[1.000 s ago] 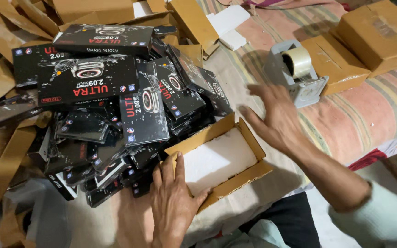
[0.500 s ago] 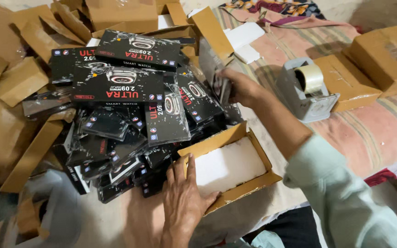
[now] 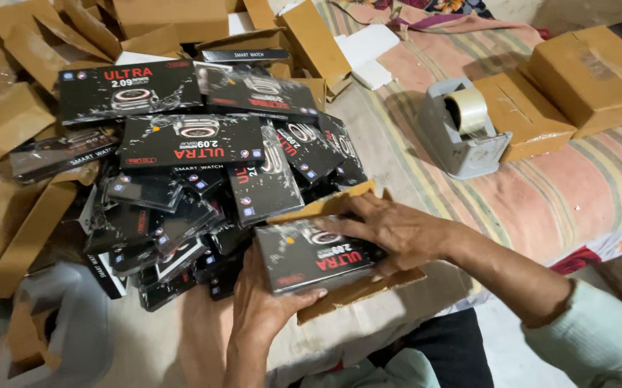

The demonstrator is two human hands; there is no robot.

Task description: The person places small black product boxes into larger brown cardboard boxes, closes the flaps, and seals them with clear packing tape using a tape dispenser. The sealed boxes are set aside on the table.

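A black shrink-wrapped product box lies in an open shallow brown cardboard carton in front of me. My right hand rests on the box's far right edge, fingers spread over it. My left hand grips the box and the carton from the near left side, thumb along the front edge. Just behind them lies a big heap of the same black boxes.
A grey tape dispenser with a tape roll stands on the striped cloth to the right. Closed brown cartons sit at the back right. Flat and folded cardboard pieces surround the heap at left and back.
My right hand reached to the heap, took a black box and brought it back. The box now lies in the open carton that was empty before, both hands on it.
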